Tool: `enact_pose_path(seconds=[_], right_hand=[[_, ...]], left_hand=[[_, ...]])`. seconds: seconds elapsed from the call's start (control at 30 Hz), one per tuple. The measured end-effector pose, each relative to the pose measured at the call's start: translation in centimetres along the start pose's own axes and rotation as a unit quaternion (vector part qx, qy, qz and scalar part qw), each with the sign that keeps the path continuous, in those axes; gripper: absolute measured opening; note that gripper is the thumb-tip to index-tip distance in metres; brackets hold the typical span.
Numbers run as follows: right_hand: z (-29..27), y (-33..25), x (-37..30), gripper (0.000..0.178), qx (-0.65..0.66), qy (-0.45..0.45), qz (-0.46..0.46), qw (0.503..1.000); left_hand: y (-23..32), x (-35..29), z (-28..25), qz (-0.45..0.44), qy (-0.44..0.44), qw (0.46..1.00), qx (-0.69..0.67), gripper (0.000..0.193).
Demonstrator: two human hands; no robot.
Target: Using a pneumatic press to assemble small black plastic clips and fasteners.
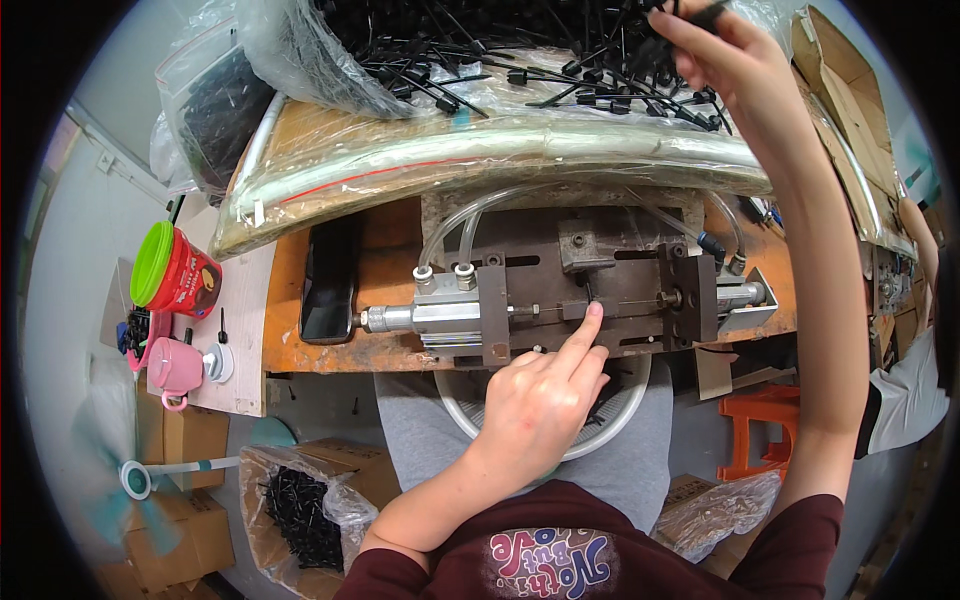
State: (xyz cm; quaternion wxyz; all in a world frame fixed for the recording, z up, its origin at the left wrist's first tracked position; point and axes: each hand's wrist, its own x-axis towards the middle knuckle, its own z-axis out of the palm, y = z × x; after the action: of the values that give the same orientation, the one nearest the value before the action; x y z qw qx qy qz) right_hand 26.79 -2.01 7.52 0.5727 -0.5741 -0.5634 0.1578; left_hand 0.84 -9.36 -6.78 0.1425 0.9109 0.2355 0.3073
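Fixture (625, 285) of slotted metal under left hand (540, 405)

A black phone (328, 285) lies on the orange-topped desk (385, 250). To its left are a red tub (192, 278) with a green rim and, near it, a pink handled cup (177, 366). Lower left — a teal-bladed fan (133, 480) by cardboard boxes (212, 540); an orange stool (742, 408) stands at right.

black parts (590, 70), red-and-green tub (190, 280), pink cup (178, 367)
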Motion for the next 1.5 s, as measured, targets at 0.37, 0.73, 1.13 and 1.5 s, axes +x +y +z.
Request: enact_pose_path(seconds=[0.37, 0.73, 1.13, 1.5], right_hand=[[5.4, 2.5, -18.4, 0.036, -0.196, -0.044, -0.339, 0.919], [4.2, 2.9, -22.0, 0.026, -0.229, 0.075, -0.221, 0.945], [3.4, 1.3, -24.3, 0.024, 0.066, 0.152, 0.0, 0.986], [2.4, 2.1, -24.5, 0.031, -0.34, 0.115, -0.261, 0.896]], left_hand=[[0.2, 0.1, -3.6, -0.029, 0.116, 0.952, -0.283, 0.045], [1.5, -1.8, -2.0, -0.058, 0.038, 0.984, -0.165, 0.04], [0.0, 0.0, 0.1, 0.025, -0.023, 0.999, 0.029, 0.026], [0.1, -0.1, -0.5, -0.028, -0.03, 0.996, -0.08, 0.035]])
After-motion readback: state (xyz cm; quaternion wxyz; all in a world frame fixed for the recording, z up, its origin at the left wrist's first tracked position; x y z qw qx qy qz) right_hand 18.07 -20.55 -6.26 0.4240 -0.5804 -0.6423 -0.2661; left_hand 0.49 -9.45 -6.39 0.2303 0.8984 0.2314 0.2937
